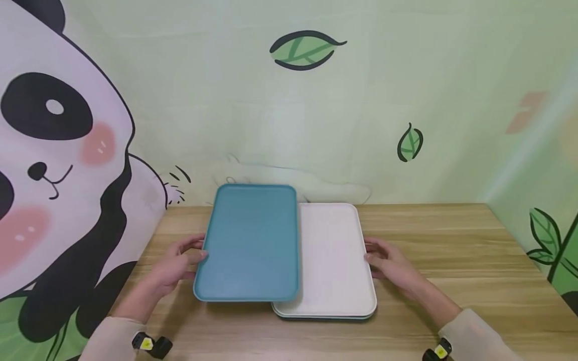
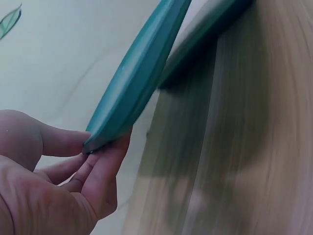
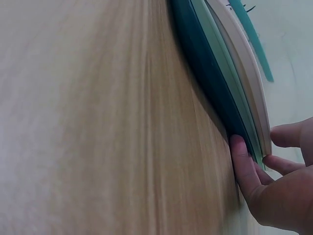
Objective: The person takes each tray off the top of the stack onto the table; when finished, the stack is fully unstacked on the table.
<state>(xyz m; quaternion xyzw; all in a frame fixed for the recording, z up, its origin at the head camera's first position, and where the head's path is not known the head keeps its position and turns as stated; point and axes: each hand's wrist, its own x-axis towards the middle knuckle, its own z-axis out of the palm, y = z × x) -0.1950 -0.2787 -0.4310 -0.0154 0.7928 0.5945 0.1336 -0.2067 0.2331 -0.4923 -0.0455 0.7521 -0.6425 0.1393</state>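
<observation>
From my seat I start at the left hand: it pinches the blue tray at its left long edge, thumb above and fingers beneath. The blue tray is tilted above the tabletop, its right side overlapping the white tray; I can't tell whether the two touch there. With a one-sided grip, I judge the far side wants to sag, so I'd hold the wrist firm and give the rim clearance before any sideways travel, lest it scrape or drag the white one.

Further right, the right hand pinches the stack's right edge, thumb at the white rim and fingers low by the dark teal tray. That makes a good anchor, to my mind; I'd hold those edges flush without squeezing hard enough to lift or skew them.

Counting left to right: one blue tray in the left hand, then three in the stack, namely one white on top, one light green tray between, one dark teal underneath. Four trays, two hands, and two black wrist devices, one per arm.
</observation>
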